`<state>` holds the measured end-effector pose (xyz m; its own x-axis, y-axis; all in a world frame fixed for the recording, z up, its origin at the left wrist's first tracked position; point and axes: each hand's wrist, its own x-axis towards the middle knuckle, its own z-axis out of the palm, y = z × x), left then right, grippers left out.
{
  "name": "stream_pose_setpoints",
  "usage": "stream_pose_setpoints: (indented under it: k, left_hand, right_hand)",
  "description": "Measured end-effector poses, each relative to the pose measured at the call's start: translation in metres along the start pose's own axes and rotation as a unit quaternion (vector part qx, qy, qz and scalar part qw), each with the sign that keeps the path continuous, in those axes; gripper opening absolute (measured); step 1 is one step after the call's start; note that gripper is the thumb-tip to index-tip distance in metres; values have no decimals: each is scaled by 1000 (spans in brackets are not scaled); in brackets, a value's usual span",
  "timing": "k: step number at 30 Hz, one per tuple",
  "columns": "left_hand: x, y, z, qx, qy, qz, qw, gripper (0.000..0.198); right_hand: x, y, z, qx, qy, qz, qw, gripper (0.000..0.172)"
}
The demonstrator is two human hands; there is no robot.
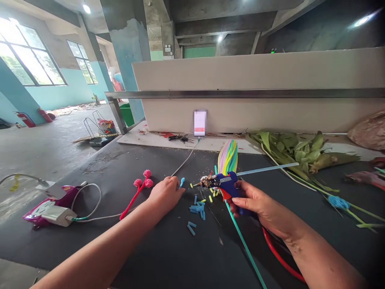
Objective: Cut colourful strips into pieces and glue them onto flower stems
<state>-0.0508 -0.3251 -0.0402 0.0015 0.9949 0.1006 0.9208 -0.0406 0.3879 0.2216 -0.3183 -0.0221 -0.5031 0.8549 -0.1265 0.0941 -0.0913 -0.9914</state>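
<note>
My left hand (167,194) is closed in a pinch, with a small light-blue looped piece of pipe cleaner (182,182) at its fingertips. My right hand (251,200) grips a blue glue gun (227,184), its dirty nozzle pointing left towards that piece, apart from it. A clear glue stick (267,169) juts from the gun's back. Short blue pieces (197,208) lie below and between my hands, with yellow-green bits (211,198) near the nozzle. Behind the gun rests a bundle of pastel pipe cleaners (228,156). A red stem with pink blossoms (144,180) lies left of my left hand.
A purple power strip (36,214) with a white charger (58,216) sits at the left. Against the back panel leans a phone (200,122) on a cable. Green leaves (300,154) lie at the back right. A teal strip (245,245) and a red cord (279,257) run towards the front.
</note>
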Motion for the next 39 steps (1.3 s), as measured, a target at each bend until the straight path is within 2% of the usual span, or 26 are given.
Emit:
stream_pose_setpoints:
  k: [3, 6, 9, 12, 13, 14, 16, 17, 18, 20, 26, 30, 35, 39]
  left_hand:
    - [13, 1, 8, 8, -6, -26, 1000, 13]
    - [21, -2, 12, -13, -6, -24, 1000, 7]
    - [19, -2, 6, -55, -1, -18, 998, 10]
    - [9, 2, -9, -136, 1, -27, 990, 11]
    - [4, 4, -14, -200, -11, -37, 979, 10]
    - [0, 7, -19, -337, -35, -73, 938, 10]
    - [-9, 11, -24, -561, -88, -115, 815, 12]
    - [-12, 13, -24, -634, -113, -132, 754, 16]
    - [-15, 14, -23, -678, -129, -142, 710, 20]
    - [-20, 18, -18, -718, -141, -156, 663, 21]
    - [-30, 26, -4, -764, -127, -149, 615, 9]
    - [-30, 26, 0, -792, -130, -142, 580, 15]
    - [-30, 26, 7, -797, -142, -143, 569, 13]
    - [-30, 27, 9, -803, -140, -131, 564, 11]
  right_hand:
    - [-1, 2, 0, 12, 7, 15, 1000, 31]
    - [-4, 3, 1, 21, 8, 28, 999, 27]
    - [-7, 1, -1, 20, 6, 2, 1000, 23]
    - [-9, -4, -1, 19, 20, -25, 999, 34]
    - [-10, -5, -1, 19, 20, -35, 999, 38]
    - [-10, -6, 0, 21, 18, -46, 999, 39]
    - [-11, -8, 3, 37, 5, -58, 998, 26]
    - [-10, -9, 4, 52, 0, -54, 997, 18]
    - [-11, -9, 5, 68, -3, -44, 997, 14]
    - [-11, -11, 6, 96, -2, -16, 995, 15]
    - [-16, -18, 12, 113, -17, 53, 992, 25]
    - [-16, -17, 25, 48, 32, 6, 998, 29]
    - [-14, -8, 33, 42, 95, -26, 994, 24]
    - [-15, -6, 36, 30, 86, -19, 996, 22]
